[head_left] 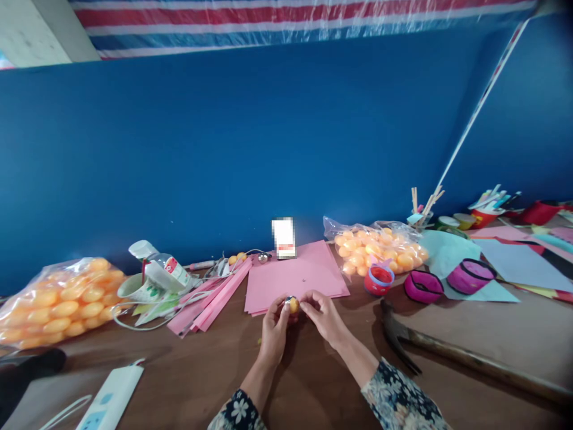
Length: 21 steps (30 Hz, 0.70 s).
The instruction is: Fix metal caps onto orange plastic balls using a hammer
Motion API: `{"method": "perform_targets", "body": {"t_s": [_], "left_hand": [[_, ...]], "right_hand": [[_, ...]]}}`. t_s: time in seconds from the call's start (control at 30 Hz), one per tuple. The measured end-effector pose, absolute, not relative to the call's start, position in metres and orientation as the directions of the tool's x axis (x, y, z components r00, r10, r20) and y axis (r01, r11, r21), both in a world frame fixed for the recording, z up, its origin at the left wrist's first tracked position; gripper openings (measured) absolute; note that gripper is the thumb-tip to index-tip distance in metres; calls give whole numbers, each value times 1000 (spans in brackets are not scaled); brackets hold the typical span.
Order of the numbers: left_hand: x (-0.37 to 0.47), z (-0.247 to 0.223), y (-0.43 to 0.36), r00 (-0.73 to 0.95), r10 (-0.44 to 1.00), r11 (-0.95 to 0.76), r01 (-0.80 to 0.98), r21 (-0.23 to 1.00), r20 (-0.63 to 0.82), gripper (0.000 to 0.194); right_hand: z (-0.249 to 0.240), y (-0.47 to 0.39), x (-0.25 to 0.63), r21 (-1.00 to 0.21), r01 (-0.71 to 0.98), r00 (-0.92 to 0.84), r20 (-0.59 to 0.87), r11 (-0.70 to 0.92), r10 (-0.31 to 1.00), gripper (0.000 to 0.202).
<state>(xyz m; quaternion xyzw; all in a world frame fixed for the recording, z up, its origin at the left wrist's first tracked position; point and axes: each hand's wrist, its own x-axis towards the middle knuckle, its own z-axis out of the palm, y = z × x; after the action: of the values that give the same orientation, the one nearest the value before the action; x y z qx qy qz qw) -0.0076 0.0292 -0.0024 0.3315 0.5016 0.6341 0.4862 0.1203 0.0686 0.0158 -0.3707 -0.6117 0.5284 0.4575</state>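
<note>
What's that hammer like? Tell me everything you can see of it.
The hammer has a dark, metal-looking head with a long, curved, tapering end pointing toward the person, and a worn, brown, wooden-looking handle. It lies flat on the brown table, to the right of the right hand, the handle slanting toward the picture's lower right edge. Neither hand touches it.

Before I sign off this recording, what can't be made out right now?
All in the head view:
- Silver-and-yellow round piece: small, and partly covered by the left hand holding it.
- Right hand: too small to tell whether its fingertips pinch anything.
- Upright item: its face is lost to pixelation.
- Bottle label: print too small to read.
- Hammer: handle end cut off by the right edge.
- Power strip: cut off by the bottom edge.
</note>
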Motion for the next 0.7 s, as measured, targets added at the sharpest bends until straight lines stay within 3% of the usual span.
{"method": "perform_targets", "body": {"t_s": [0.7], "left_hand": [[-7,0,28,-303,950,-14,-296,955,-80,42]], "right_hand": [[16,66,119,-990,-32,-292,138,135,947,17]]}}
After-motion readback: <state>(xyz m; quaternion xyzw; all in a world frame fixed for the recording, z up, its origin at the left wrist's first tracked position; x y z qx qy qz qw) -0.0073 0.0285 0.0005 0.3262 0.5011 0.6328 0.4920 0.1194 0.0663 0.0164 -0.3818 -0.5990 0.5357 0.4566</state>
